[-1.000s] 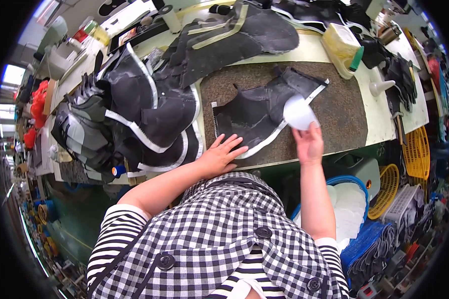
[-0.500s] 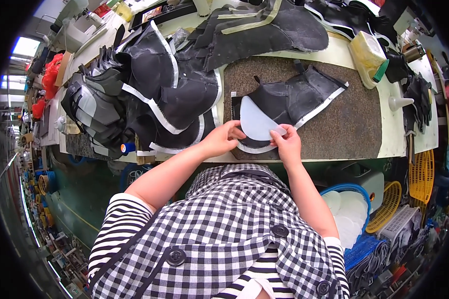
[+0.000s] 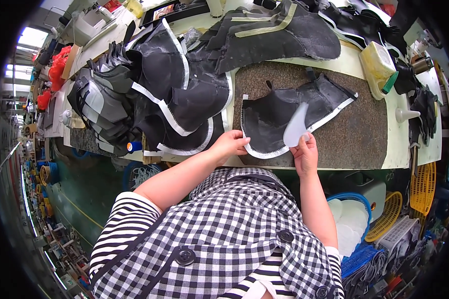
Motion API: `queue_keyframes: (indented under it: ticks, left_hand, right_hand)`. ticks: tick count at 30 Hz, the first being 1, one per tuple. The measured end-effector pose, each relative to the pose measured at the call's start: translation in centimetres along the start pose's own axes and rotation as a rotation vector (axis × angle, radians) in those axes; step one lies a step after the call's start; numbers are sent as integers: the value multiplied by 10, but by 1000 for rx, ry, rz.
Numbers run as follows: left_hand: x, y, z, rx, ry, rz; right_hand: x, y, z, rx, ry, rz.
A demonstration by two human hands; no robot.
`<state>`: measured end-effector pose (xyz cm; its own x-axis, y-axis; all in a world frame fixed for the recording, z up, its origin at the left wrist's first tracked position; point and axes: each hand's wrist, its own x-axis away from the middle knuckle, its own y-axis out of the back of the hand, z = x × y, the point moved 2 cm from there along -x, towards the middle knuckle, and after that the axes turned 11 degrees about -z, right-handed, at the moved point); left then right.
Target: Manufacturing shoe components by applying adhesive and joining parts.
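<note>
We are touching the black piece (image 3: pixel 270 118), lying on the brown mat (image 3: pixel 354 139), with our left hand (image 3: pixel 228 145), apparently steadying it, grip unclear, while our right hand (image 3: pixel 307 158) is pinching the translucent sheet (image 3: pixel 295 131) above the mat, likely leaving its face free.

Two hands (image 3: pixel 229 144) (image 3: pixel 307 156), one held white piece (image 3: pixel 296 129); one mat (image 3: pixel 355 137), one black panel (image 3: pixel 272 117) on it

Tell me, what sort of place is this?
Probably a workshop or small factory making soft goods: a pile of black pieces edged in white lies on the worktable, another such piece lies on a mat, and a blue basket holds many white pieces.
</note>
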<state>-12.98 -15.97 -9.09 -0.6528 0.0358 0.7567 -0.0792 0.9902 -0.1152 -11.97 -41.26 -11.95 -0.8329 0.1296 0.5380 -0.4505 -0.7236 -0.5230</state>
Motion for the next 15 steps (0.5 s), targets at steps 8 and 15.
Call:
queue_keyframes:
  ticks: [8, 15]
  left_hand:
    - [0, -16, 15, -217, -145, -251]
    - [-2, -8, 7, -131, -189, -219]
  right_hand:
    - [11, -9, 9, -21, 56, 19]
    - [6, -5, -24, 213, -78, -3]
